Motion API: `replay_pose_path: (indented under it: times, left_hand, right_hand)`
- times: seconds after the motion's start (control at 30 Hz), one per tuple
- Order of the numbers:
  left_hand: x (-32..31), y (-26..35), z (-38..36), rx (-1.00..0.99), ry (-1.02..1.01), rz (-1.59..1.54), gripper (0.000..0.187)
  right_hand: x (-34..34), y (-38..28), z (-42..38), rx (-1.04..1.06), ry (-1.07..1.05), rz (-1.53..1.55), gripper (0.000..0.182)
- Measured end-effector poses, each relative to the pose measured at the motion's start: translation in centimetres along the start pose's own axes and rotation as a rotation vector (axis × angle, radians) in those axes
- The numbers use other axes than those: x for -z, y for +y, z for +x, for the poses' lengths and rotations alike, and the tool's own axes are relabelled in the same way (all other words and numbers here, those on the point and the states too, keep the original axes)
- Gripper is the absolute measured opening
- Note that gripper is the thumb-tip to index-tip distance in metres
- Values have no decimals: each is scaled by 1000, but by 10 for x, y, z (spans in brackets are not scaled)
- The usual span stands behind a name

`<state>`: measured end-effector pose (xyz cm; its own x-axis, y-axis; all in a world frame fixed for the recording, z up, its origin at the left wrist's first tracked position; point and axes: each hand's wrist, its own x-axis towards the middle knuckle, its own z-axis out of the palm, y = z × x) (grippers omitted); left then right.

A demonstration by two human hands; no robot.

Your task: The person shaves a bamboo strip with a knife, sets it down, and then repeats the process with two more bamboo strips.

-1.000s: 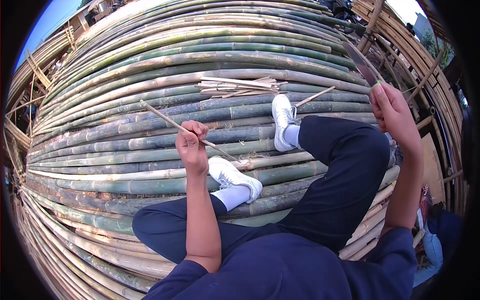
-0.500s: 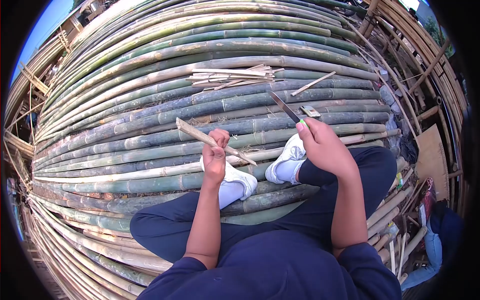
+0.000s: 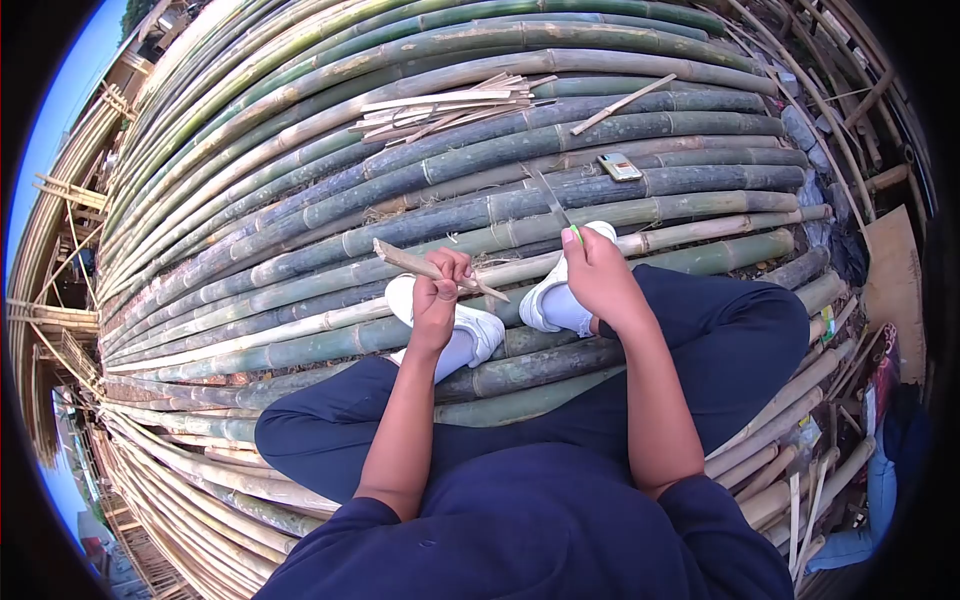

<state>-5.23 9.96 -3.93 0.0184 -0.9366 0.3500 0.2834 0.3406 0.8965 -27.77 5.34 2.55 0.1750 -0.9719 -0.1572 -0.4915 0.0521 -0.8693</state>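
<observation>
My left hand (image 3: pixel 437 300) is closed round a piece of split bamboo (image 3: pixel 405 260), whose wider end points up and left and whose thin end reaches past my fingers to the right. My right hand (image 3: pixel 600 275) grips the green handle of a knife (image 3: pixel 552 200); its blade points up and to the left, apart from the bamboo piece. White shoes (image 3: pixel 470 330) show beneath and beside my hands, on the bamboo poles (image 3: pixel 440 170).
A bundle of thin bamboo strips (image 3: pixel 450 105) lies on the poles ahead, with a single strip (image 3: pixel 625 104) to its right. A phone (image 3: pixel 619 167) rests beyond my right hand. Cardboard (image 3: pixel 893 290) and blue cloth (image 3: pixel 880 495) are at the right edge.
The view has shifted, so the poles, strips and phone appear higher. My right hand with the knife has moved left, closer to my left hand, which still holds the bamboo piece.
</observation>
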Motion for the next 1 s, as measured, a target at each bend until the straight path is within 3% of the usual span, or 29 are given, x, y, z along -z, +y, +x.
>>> replay_pose_path:
  times: [0.03, 0.1, 0.23, 0.3, 0.37, 0.57, 0.63, 0.83, 1.0]
  left_hand:
    - [0, 1, 0, 2, -5, -6, 40]
    - [1, 6, 7, 69, 20, 8, 40]
    - [3, 20, 20, -57, 7, 83, 33]
    - [3, 29, 25, -61, 36, 91, 31]
    - [7, 39, 27, -32, 100, 18, 33]
    - [29, 87, 25, -317, 45, 60, 63]
    - [41, 103, 17, -332, -75, -187, 74]
    - [83, 113, -21, -357, -2, -112, 60]
    - [81, 109, -17, -398, 43, -219, 55]
  right_hand:
    - [23, -15, -8, -90, -20, 114, 39]
    - [64, -30, -20, 13, 93, 121, 36]
    - [130, -77, -54, 91, 210, 48, 35]
    - [158, -95, -64, 29, 189, 132, 33]
    - [174, -94, -64, 66, 363, 57, 31]
    - [183, -118, -93, 76, 512, 71, 32]
    - [173, -129, -105, 42, 555, 43, 32]
    - [133, -139, -100, 22, 477, 71, 30]
    - [115, -89, -30, 54, 403, -66, 31]
